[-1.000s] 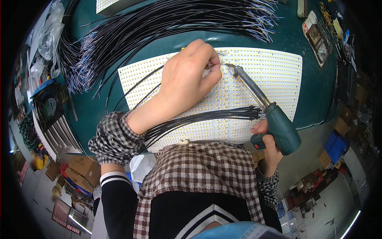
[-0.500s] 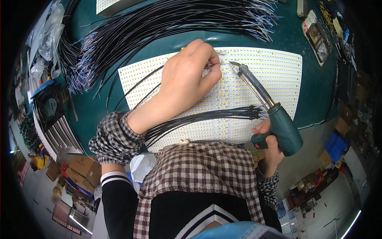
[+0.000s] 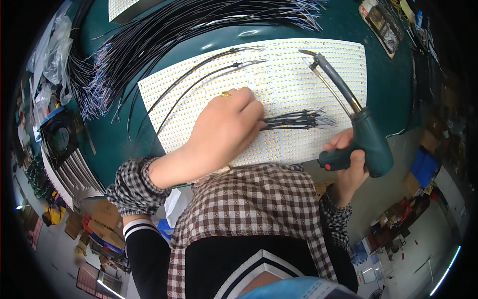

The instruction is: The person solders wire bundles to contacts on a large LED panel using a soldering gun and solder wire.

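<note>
A white LED panel [image 3: 343, 74], dotted with rows of small yellow chips, lies on the green table. My left hand [image 3: 219, 127] is closed over a bundle of black cables [image 3: 294, 119] on the panel's near half; its fingertips are partly hidden, and the stripped ends stick out to the right. Away from that bundle, two black cables [image 3: 199, 65] curve across the panel's left part, their ends at its middle. With my right hand [image 3: 348, 169] I grip a green soldering gun [image 3: 373, 144] by its handle. Its dark tip hangs over the panel's upper right, apart from the cables.
A large heap of black cables [image 3: 199, 25] with blue and white ends spreads along the far side. At the left stand a small black fan [image 3: 59, 134] and a stack of white panels [image 3: 74, 174]. A dirty solder tray [image 3: 383, 30] lies at the far right.
My left hand has come from the panel's upper middle down to the near cable bundle, leaving two cable ends exposed. The soldering gun has shifted right, its tip away from the cable ends.
</note>
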Available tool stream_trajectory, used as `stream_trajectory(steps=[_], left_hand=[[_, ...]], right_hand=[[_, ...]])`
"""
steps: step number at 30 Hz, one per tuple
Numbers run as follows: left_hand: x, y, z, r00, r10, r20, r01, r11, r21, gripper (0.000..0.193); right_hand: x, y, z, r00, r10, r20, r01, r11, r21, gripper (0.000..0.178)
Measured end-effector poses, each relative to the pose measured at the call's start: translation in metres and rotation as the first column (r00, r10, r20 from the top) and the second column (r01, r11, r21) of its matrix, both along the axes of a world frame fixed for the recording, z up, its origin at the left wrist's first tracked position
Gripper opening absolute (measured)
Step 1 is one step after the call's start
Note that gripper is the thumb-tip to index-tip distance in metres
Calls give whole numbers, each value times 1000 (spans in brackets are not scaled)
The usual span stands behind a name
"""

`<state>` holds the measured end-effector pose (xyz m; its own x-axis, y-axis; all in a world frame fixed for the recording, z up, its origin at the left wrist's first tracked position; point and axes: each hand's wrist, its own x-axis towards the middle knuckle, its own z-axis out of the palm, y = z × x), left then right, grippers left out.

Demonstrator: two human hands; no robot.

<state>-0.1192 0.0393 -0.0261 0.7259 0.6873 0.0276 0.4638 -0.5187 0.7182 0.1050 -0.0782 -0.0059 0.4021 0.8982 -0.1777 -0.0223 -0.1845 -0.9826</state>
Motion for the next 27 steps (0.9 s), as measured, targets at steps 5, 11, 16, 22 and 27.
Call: stream_trajectory(steps=[5,11,16,22,27], left_hand=[[5,-1,-5,998,62,24,-58,988,-146,13],[9,-4,-6,999,35,-13,-36,996,-85,11],[-5,3,8,963,269,-4,-266,950,-161,10],[-42,5,16,900,283,-330,-272,959,81,10],[-7,14,0,978,206,-37,-198,968,156,13]], right_hand=[[8,-2,-3,1000,-4,19,2,997,75,57],[15,-5,-7,1000,-14,-11,15,992,128,57],[12,-1,-9,988,-120,-93,134,978,160,58],[19,1,-18,998,21,-52,-11,983,184,57],[15,5,-15,997,49,-65,-38,985,166,56]])
